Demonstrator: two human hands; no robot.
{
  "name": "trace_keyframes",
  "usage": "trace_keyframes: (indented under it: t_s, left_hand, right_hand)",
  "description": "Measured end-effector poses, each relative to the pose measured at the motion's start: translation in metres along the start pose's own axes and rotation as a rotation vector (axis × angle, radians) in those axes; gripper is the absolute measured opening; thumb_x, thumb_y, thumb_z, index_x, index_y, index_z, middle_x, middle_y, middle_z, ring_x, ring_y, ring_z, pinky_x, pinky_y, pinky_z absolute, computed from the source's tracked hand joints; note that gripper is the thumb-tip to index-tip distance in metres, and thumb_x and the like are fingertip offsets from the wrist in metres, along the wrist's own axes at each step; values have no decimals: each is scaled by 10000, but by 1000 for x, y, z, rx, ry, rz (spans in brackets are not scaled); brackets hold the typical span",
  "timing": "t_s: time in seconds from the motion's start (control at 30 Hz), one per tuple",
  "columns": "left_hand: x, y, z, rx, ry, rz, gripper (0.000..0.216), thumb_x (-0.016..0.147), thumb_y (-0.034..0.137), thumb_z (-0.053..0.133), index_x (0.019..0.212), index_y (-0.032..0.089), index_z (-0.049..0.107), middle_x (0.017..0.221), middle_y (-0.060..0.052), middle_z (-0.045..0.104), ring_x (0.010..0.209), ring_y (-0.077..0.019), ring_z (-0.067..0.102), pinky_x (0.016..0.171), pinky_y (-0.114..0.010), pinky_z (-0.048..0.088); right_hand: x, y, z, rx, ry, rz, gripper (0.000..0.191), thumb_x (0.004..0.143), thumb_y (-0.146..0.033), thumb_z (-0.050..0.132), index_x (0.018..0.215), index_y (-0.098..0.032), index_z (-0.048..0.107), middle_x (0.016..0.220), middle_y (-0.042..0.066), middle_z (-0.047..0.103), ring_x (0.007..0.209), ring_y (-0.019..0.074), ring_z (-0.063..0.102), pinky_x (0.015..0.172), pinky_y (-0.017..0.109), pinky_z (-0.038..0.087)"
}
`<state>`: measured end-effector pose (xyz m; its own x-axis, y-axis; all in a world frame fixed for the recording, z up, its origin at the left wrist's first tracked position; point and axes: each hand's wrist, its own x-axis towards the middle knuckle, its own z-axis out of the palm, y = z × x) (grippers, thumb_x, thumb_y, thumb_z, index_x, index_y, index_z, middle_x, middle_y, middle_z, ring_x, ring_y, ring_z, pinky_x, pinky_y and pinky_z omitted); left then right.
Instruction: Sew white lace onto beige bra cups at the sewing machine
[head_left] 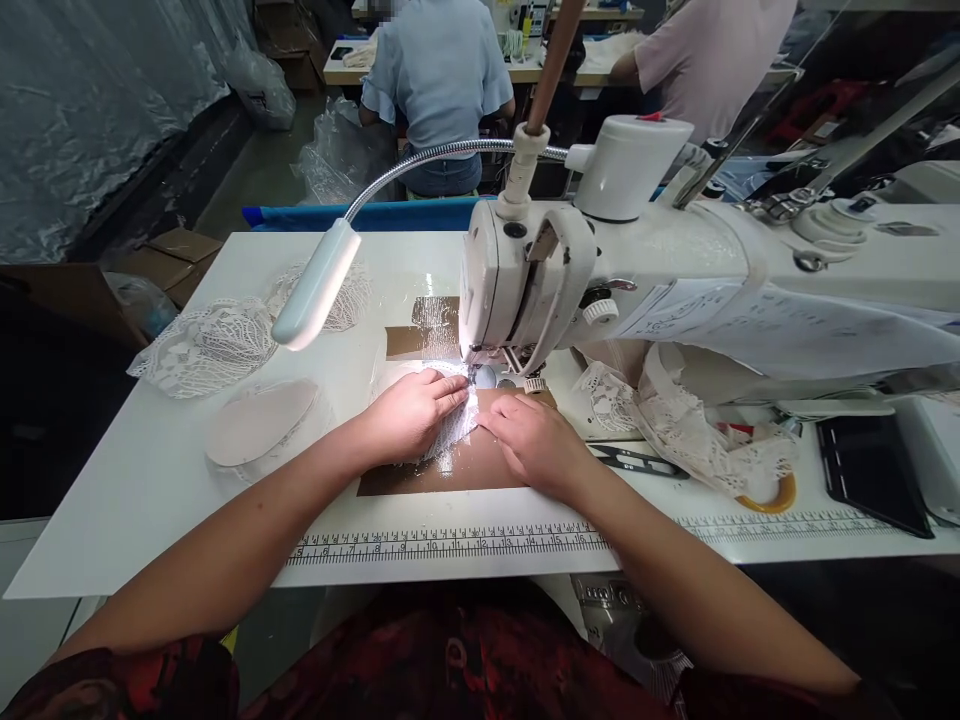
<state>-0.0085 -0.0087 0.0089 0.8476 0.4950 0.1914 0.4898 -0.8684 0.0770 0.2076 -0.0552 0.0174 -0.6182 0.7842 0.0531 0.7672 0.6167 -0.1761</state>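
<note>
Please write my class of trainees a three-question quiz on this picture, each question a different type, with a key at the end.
1. Multiple choice: what does the person's left hand rest on?
a) The yellow-orange ring
b) A white lace piece
c) The black device at the right

2. True or false: the ruler strip runs along the edge of the table nearest the person.

3. Fill the gap: white sheets of ____ hang across the front of the sewing machine.

Key: 1. b; 2. true; 3. paper
</note>
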Motion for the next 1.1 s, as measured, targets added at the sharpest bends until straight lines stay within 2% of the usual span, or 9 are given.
trace_keyframes:
  t_s: [0.23,0.47,0.6,0.77,0.93,1.1]
  left_hand:
    - [3,-16,3,59,-30,-3,466,803,92,474,1259,82,568,1326,-140,555,951,-249,552,804,-391,471]
    - [-3,-7,2,-57,19,30,372,881,102,438,1214,142,599,1272,-118,583,1014,-227,544,851,-364,464]
    - [-3,-10,3,-84,22,40,383,870,91,451,1224,123,593,1277,-119,588,1008,-224,542,855,-364,470]
    - [2,-21,6,-87,38,18,394,850,72,473,1217,128,605,1297,-92,588,983,-222,541,844,-372,479]
    - [6,-26,6,-95,54,-26,400,847,81,493,1221,163,608,1282,-80,601,929,-209,547,798,-364,477]
    - [8,-28,6,-79,38,-63,403,844,97,504,1227,171,603,1281,-79,601,895,-216,539,763,-371,460]
  right_hand:
    - [9,-2,-6,-49,-67,86,319,848,-118,438,1078,-187,649,865,67,587,706,177,465,616,310,284]
    - [9,-3,0,-95,-63,107,411,818,-87,447,1179,-192,613,910,74,603,770,192,486,635,307,292]
    - [11,0,4,-98,-25,116,409,810,-83,449,1167,-189,619,910,73,605,770,193,493,619,302,297]
    - [13,4,11,-66,40,132,503,786,-62,446,1253,-208,563,932,62,612,786,187,509,597,287,305]
    - [12,7,14,-15,96,130,446,793,-74,438,1170,-230,618,881,39,604,723,167,484,574,279,293]
    - [11,9,15,22,136,125,465,799,-82,439,1205,-241,602,892,35,608,741,165,488,601,270,308]
